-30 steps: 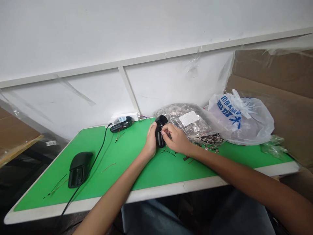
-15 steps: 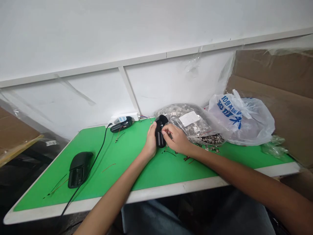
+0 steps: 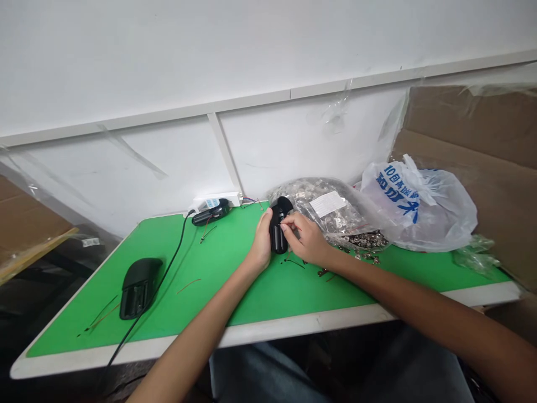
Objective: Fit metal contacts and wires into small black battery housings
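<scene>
My left hand (image 3: 262, 240) is wrapped around the left side of a glossy black plastic housing (image 3: 278, 238), which it holds up over the green tabletop. The housing has a rounded top end and a long, trough-like lower part. At its right side, my right hand (image 3: 305, 238) pinches thumb and forefinger together near the middle of the housing. Whatever lies between those fingertips is too small to make out; a speck of red shows there. Thin dark and reddish wires (image 3: 293, 262) show just below the housing.
Behind the hands lies a clear bag of small metal parts (image 3: 302, 193), some spilled at its mouth. A white plastic bag (image 3: 444, 212) sits right of it. Other black housings (image 3: 140, 285) with loose wires lie left, crossed by a black cable (image 3: 178, 254) from a white power strip (image 3: 230, 199).
Both hands stay at the housing in nearly the same pose, the right fingers shifting only slightly. The whole view has moved a little, so everything sits slightly further right.
</scene>
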Available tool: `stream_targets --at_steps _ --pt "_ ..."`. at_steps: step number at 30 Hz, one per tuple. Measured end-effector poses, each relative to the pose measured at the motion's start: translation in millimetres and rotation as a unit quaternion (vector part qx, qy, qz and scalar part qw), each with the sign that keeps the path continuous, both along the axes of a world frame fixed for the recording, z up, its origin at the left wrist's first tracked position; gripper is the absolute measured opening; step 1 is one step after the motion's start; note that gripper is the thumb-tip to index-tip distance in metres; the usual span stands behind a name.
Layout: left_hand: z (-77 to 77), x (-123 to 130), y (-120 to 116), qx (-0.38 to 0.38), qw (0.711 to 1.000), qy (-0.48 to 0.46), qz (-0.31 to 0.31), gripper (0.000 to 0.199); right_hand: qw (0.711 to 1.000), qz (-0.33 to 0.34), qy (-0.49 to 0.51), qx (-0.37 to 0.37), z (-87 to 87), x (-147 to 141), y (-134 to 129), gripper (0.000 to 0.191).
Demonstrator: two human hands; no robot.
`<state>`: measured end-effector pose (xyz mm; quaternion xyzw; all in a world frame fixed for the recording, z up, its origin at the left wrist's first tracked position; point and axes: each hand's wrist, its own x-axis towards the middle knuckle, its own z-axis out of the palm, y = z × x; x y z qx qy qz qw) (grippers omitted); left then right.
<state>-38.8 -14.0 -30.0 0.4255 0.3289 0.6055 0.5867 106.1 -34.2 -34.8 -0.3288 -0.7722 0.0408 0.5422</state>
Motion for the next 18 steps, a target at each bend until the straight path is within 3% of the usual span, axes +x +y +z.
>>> stream_targets --at_steps 18 --pt "-7.6 -1.1 4.4 -0.009 0.999 -0.031 -0.014 0.042 0.999 -0.014 -0.015 0.028 0.2 -0.5 0.1 0.005"
